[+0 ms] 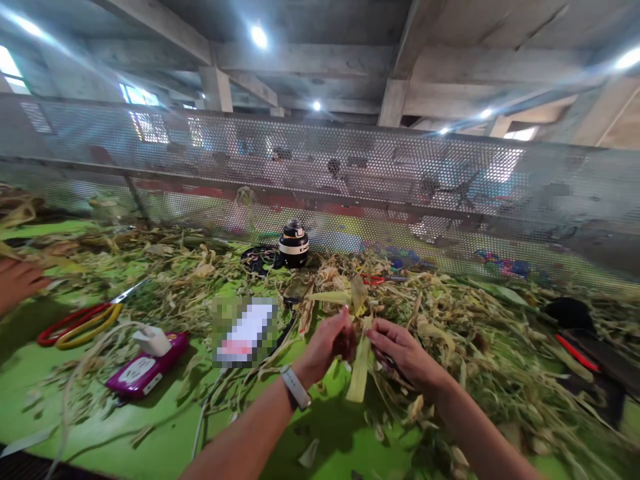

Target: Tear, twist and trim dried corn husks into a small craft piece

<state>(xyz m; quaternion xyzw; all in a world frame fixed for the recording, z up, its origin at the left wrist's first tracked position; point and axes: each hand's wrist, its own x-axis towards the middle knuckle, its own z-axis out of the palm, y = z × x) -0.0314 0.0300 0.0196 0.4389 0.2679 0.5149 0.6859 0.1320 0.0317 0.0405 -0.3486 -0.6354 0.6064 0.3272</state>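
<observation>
My left hand [327,343] and my right hand [403,350] meet over the green table [150,413], both pinched on one piece of dried plant. A long pale green husk leaf [360,363] hangs down between them, and a small dark reddish bit [345,343] sits at my left fingertips. A pale band [296,387] is on my left wrist. Dried leaves and stalks [475,347] lie heaped all around my hands.
Red and yellow-handled scissors [80,323] lie at the left, near another person's hand [17,280]. A magenta power bank with white plug [147,363], a blurred-out card [245,331], a black jar [293,244], red scissors [383,279] and a perforated metal screen [350,180] are behind.
</observation>
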